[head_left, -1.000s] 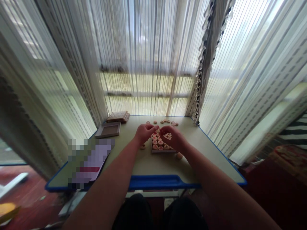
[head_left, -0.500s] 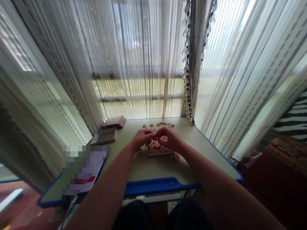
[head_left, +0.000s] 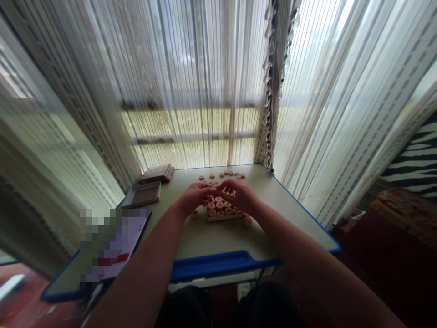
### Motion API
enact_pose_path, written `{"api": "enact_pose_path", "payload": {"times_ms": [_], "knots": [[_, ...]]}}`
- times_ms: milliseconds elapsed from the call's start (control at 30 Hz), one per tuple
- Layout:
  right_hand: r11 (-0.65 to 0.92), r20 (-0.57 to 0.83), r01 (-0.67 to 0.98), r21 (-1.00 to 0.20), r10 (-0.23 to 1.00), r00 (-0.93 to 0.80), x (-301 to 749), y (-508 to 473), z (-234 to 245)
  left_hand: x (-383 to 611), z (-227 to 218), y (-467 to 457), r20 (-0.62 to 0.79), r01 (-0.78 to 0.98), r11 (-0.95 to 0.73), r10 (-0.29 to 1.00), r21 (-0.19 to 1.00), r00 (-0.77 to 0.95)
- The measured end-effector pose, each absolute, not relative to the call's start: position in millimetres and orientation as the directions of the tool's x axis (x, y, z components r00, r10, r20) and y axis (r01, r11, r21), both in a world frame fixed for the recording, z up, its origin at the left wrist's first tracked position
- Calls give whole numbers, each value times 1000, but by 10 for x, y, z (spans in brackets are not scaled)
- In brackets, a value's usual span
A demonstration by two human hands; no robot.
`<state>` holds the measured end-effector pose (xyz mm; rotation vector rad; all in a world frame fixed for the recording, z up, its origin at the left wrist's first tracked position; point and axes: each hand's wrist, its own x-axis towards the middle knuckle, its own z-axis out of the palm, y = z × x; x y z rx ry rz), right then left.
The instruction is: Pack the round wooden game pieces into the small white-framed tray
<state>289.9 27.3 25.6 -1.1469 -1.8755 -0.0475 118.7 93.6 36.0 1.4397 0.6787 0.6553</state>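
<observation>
A shallow box (head_left: 221, 217) on the table holds rows of round wooden game pieces (head_left: 220, 212) with red marks. My left hand (head_left: 193, 199) hovers at the box's left side, fingers curled together near the far pieces. My right hand (head_left: 239, 195) is over the box's right part, fingers bent down onto the pieces; what they hold, if anything, is hidden. The fingertips of both hands almost meet above the box. One loose piece (head_left: 247, 221) lies right of the box and another (head_left: 195, 213) lies left of it.
Several loose pieces (head_left: 225, 174) lie scattered at the table's far edge. A box lid (head_left: 142, 194) and a folded wooden board (head_left: 156, 172) sit far left, a blurred-out paper (head_left: 109, 241) near left. The table (head_left: 218, 239) has a blue rim; sheer curtains surround it.
The camera has tilted and shifted, so the table appears lower and further left. My right hand has turned palm-down onto the box; pieces seen in it earlier no longer show.
</observation>
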Motion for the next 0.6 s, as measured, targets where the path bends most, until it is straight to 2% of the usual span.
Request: {"api": "enact_pose_path", "payload": {"times_ms": [367, 500, 600], "knots": [[541, 677, 752, -375, 715, -177, 2909, 213, 348, 1206, 377, 915, -21, 24, 6, 757, 1000, 653], [512, 531, 751, -416, 808, -256, 2959, 206, 351, 1238, 351, 931, 82, 72, -130, 881, 989, 467], [491, 376, 773, -402, 858, -349, 2960, 177, 343, 1253, 313, 975, 189, 96, -235, 918, 967, 347]]}}
